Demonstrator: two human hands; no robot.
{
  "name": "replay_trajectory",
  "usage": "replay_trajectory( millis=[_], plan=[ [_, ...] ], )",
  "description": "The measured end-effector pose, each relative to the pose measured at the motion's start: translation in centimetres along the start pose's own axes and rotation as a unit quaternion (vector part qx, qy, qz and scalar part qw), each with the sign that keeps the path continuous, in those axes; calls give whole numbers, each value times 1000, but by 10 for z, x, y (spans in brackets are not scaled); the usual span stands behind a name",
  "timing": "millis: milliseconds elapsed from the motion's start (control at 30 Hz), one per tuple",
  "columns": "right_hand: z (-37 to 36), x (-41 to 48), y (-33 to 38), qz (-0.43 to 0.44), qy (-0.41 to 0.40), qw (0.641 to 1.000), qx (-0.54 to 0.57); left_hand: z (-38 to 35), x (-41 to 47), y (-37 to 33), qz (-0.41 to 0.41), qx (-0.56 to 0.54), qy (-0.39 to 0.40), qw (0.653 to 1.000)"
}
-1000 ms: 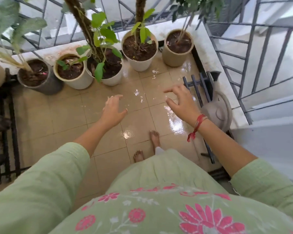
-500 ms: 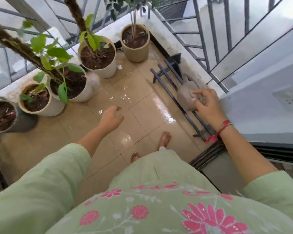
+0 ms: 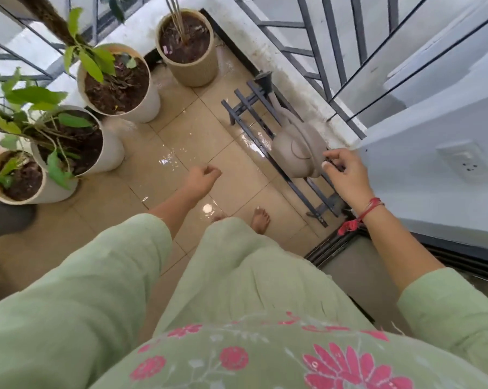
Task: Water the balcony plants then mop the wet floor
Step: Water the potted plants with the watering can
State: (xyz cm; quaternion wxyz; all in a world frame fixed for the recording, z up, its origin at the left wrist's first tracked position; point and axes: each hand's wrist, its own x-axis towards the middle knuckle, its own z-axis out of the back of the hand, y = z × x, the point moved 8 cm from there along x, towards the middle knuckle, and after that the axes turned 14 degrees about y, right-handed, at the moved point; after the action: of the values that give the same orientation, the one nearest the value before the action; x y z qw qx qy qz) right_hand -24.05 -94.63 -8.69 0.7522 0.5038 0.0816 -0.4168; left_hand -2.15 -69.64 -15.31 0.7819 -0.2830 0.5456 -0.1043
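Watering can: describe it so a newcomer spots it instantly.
Look along the right-hand railing ledge to the dark slatted rack on the wet floor. The watering can sits on it, by the right hand: the only grey-beige spouted vessel, holding no plant.

On my feed, a dark grey slatted metal rack [image 3: 244,103] lying flat beside the stained white concrete ledge [image 3: 265,46], grey metal railing bars [image 3: 320,60] rising from that ledge, 1 white wall socket [image 3: 461,161] on the pale painted wall [image 3: 405,192] at right, black sliding-door track [image 3: 329,248] below it.
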Motion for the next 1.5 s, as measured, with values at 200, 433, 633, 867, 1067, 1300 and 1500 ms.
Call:
replay_trajectory(
  millis=[200, 433, 633, 867, 1067, 1300, 1500],
  plan=[
    [-5, 34, -17, -34, -13, 999, 10, -6, 56, -28, 15, 2, 37, 999],
    [-30, 90, -84, -109, -60, 991, 44, -21, 160, -36, 43, -20, 79, 996],
    [-60, 130, -188, -191, -108, 973, 74, -80, 258, -24, 57, -52, 105, 992],
    [-93, 172, -262, -165, -105, 973, 118, -146, 369, -41, 40, -166, 108, 979],
    [-96, 200, -305, -173, -83, 979, 71, -180, 437, -65, 27, -185, 112, 976],
    [-93, 208, -292, -134, -60, 989, -20, -181, 449, -65, 41, -236, 81, 967],
    [-105, 166, -233, -91, -42, 992, -80, -144, 409, -82, 12, -218, 72, 973]
  ],
)
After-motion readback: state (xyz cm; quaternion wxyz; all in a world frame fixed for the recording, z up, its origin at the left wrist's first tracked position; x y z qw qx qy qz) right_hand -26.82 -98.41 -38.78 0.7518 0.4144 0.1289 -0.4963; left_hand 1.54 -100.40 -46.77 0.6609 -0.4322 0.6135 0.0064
